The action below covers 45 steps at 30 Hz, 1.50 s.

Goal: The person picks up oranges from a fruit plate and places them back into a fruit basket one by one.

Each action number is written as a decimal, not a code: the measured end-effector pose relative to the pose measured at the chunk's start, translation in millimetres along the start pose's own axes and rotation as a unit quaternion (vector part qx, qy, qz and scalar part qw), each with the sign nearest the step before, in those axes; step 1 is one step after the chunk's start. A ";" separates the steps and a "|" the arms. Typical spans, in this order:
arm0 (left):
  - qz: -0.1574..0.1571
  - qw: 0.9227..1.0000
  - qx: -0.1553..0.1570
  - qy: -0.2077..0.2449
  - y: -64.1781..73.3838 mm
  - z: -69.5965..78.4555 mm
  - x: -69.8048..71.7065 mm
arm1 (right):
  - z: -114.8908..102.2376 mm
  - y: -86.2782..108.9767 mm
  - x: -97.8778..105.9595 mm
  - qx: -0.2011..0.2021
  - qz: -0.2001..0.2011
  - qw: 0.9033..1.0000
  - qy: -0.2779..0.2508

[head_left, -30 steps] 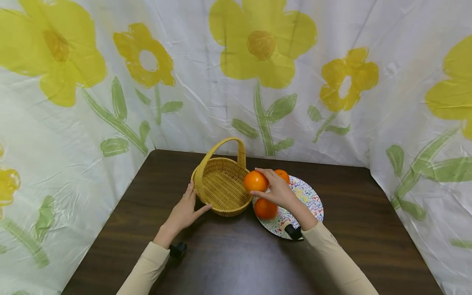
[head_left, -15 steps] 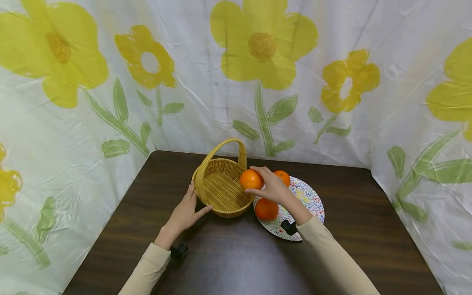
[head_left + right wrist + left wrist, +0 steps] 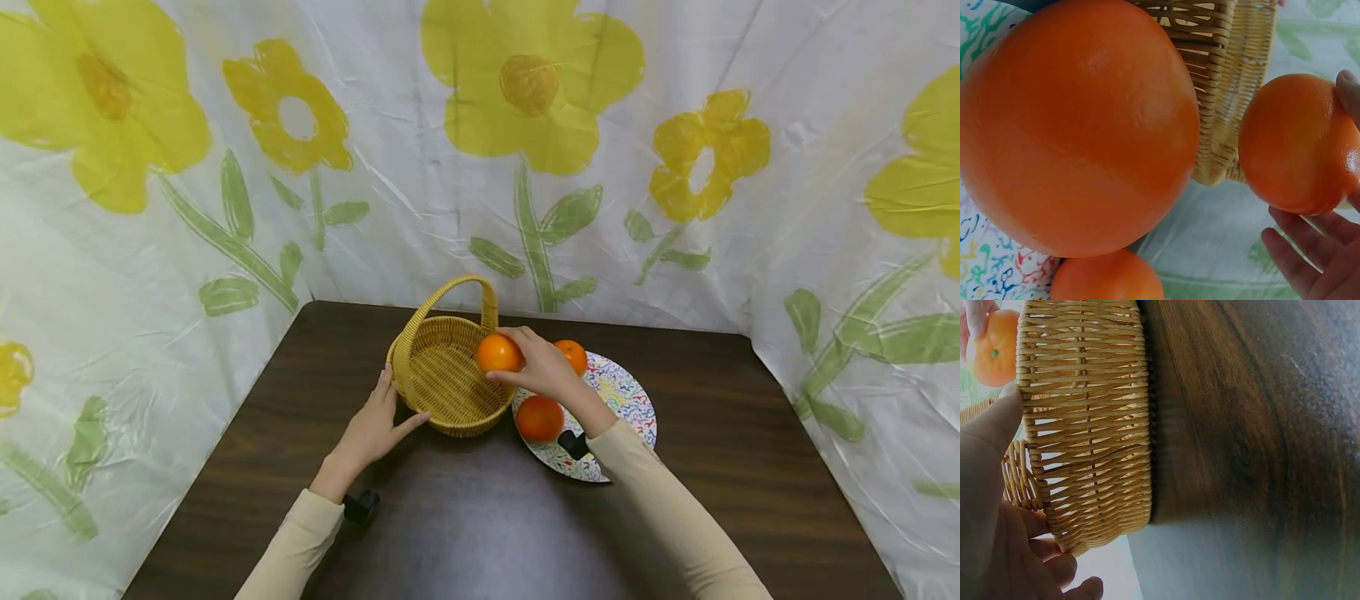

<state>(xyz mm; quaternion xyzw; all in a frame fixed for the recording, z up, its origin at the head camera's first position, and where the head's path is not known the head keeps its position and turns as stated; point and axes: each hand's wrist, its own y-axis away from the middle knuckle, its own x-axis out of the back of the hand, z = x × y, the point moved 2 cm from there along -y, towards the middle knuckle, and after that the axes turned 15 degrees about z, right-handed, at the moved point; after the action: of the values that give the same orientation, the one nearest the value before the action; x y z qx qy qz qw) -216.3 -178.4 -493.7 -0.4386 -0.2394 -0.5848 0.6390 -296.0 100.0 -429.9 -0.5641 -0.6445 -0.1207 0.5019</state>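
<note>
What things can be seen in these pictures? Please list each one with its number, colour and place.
Table: 1, dark brown, under everything
Flowered cloth: count unclear, white with yellow and green, behind and beside the table
Round plate: 1, white with multicoloured squiggles, on the table
Wicker basket: 1, golden tan, left of the plate
Nearer orange: 1, orange, on the plate
Farther orange: 1, orange, on the plate
Raised orange: 1, orange, near the basket's right rim
Wrist cameras: 2, black, one per wrist
Sleeves: 2, beige, on the forearms
Left hand: 1, bare, touching the basket
Right hand: 1, bare, holding the raised orange
</note>
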 end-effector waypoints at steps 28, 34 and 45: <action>-0.005 1.000 0.000 0.002 -1.4 1.0 0.5 | 0.6 -18.7 -8.8 0.003 -0.026 0.999 0.023; -0.012 1.000 0.001 -0.005 -2.3 0.9 -0.1 | -0.5 -21.0 -12.3 -0.001 -0.035 0.999 0.006; -0.009 1.000 0.006 0.001 -0.2 -0.5 -0.6 | -3.2 -27.9 -25.5 0.007 -0.045 0.999 0.004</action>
<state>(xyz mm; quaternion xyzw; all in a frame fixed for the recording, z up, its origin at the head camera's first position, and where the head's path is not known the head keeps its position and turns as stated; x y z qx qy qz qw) -216.7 -178.5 -494.4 -0.4316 -0.2464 -0.5898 0.6365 -321.6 72.9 -436.9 -0.5302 -0.6682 -0.1406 0.5026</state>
